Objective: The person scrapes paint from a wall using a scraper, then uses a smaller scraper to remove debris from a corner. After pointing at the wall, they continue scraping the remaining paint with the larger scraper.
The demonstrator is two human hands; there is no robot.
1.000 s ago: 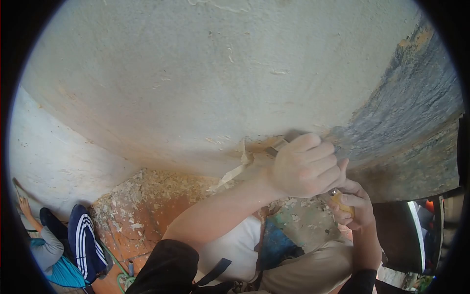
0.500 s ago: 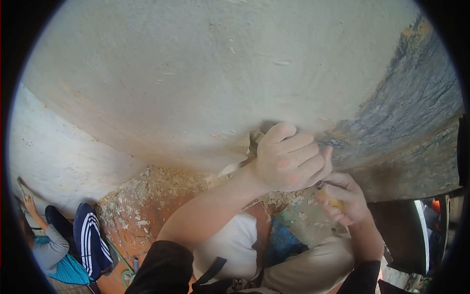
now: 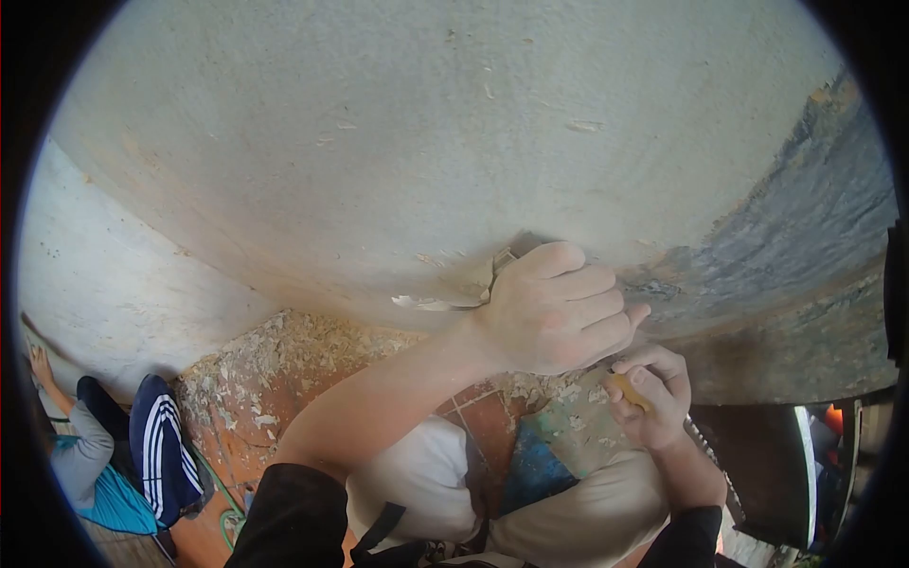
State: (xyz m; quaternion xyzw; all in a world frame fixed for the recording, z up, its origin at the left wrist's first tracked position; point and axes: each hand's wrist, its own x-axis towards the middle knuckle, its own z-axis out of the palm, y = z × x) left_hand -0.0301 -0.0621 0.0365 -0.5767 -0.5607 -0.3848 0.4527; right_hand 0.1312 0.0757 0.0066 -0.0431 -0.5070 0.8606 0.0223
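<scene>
My left hand (image 3: pixel 559 312) is closed in a fist against the lower part of a grey-white wall (image 3: pixel 379 114). The dark, flat blade of a scraper (image 3: pixel 516 248) shows at its upper left, pressed to the wall. Below and to the right, my right hand (image 3: pixel 655 398) is wrapped round a yellow handle (image 3: pixel 629 390). This handle appears to belong to the same scraper, though my left hand hides the middle. A strip of peeling paint (image 3: pixel 431 303) curls away from the wall left of the blade. Both hands look dusty.
Paint flakes (image 3: pixel 284 364) litter the reddish tiled floor. At the left edge another person (image 3: pixel 95 454) sits by the wall, one hand raised to it. A green hose (image 3: pixel 229 525) lies near them. Bare dark wall (image 3: pixel 824 199) shows on the right, above a dark panel (image 3: pixel 757 464).
The peeling paint strip left of the blade shows longer and further left. Both hands keep their grip. The view has shifted slightly.
</scene>
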